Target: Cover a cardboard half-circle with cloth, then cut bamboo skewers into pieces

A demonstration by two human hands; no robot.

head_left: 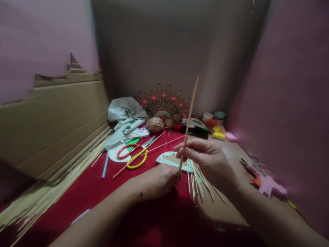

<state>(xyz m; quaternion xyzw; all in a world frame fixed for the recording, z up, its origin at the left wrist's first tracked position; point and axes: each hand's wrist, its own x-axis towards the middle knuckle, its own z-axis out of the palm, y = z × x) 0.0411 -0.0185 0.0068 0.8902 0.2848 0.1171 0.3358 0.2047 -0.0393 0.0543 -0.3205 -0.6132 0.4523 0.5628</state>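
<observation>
A thin bamboo stick (pixel 192 109) stands nearly upright, leaning slightly to the right, between my two hands. My left hand (pixel 161 178) is closed around its lower end. Higher up, my right hand (pixel 209 157) pinches the same stick between thumb and fingers. Just behind my hands lies a curved cardboard piece (pixel 164 158) partly covered in pale paper, half hidden by them. Several shorter sticks (pixel 196 181) spread out below my right hand; whether they are fixed to the cardboard piece I cannot tell.
Scissors (pixel 150 141) with red and yellow handles lie left on the red cloth (pixel 92 185). Long sticks (pixel 64 181) line the cardboard wall (pixel 64 109). Twine balls (pixel 155 125) and a flowered fan-shaped piece (pixel 163 96) stand behind. A pink glue gun (pixel 269 185) lies right.
</observation>
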